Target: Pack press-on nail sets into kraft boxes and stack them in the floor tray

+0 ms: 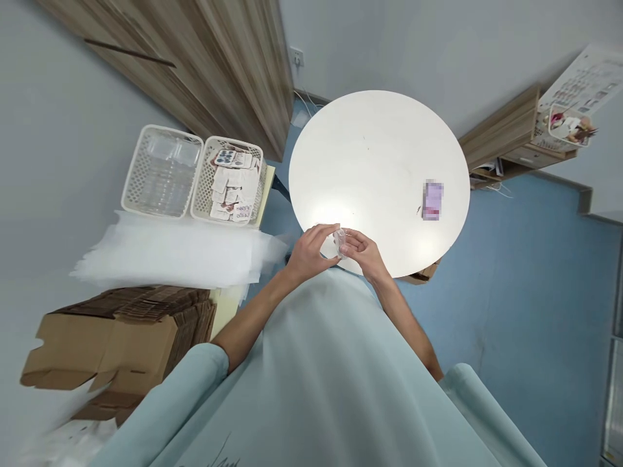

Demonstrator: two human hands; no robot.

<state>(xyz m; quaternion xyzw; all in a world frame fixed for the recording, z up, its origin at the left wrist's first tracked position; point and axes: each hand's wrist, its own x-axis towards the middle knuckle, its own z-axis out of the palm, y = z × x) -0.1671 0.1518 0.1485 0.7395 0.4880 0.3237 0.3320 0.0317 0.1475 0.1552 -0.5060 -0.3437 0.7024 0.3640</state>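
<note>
A small clear plastic box [341,242] is held up between my two hands, over the near edge of the round white table [374,143]. My left hand [311,253] curves around its left side, fingertips at the top and thumb at the bottom. From the other side, my right hand [363,251] pinches the box between thumb and fingers. The box is see-through and small, so whether anything lies inside cannot be made out.
Left of the table stand a white basket of clear plastic boxes [163,175] and a white basket of printed cards [233,181]. Below them lie white sheets [180,250] and folded cardboard boxes [117,344]. A blurred purple object [433,200] rests on the table's right side.
</note>
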